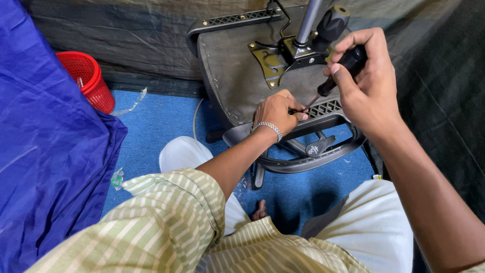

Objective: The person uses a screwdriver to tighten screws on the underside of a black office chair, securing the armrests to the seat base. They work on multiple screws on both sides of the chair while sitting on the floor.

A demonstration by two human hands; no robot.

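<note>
Screwdriver (pixel 339 76) up at one o'clock, black handle wrapped tight in right hand (pixel 366 83), slim shaft angled down to chair seat underside (pixel 237 76). Light, stiff tool by the look; grippy handle the place to hold, shaft likely slippery. Left hand (pixel 277 112) closed, pinching near the tip at centre. Red basket (pixel 86 78) at ten o'clock, blue sheet (pixel 45 151) at nine.
</note>
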